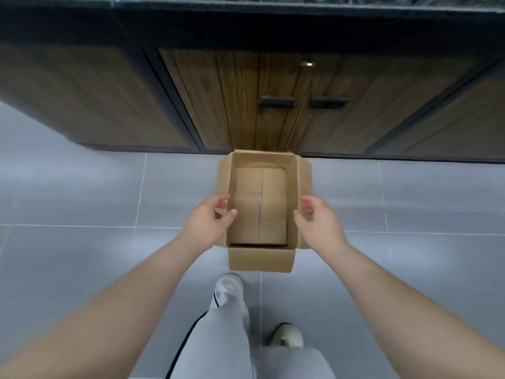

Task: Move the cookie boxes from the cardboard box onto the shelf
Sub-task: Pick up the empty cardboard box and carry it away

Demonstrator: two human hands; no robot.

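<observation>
An open brown cardboard box [261, 259] stands on the grey tiled floor in front of a wooden cabinet. Inside I see only its taped bottom flaps [259, 206]; no cookie boxes show. My left hand [211, 220] hovers at the box's left wall, fingers loosely curled, holding nothing. My right hand [317, 220] hovers at the right wall, fingers relaxed and empty. Whether either hand touches the cardboard I cannot tell. No shelf is in view.
A wooden cabinet [273, 105] with two dark door handles [277, 101] rises just behind the box under a dark countertop edge [273, 6]. My legs in grey trousers and two light shoes [228, 287] stand just in front of the box.
</observation>
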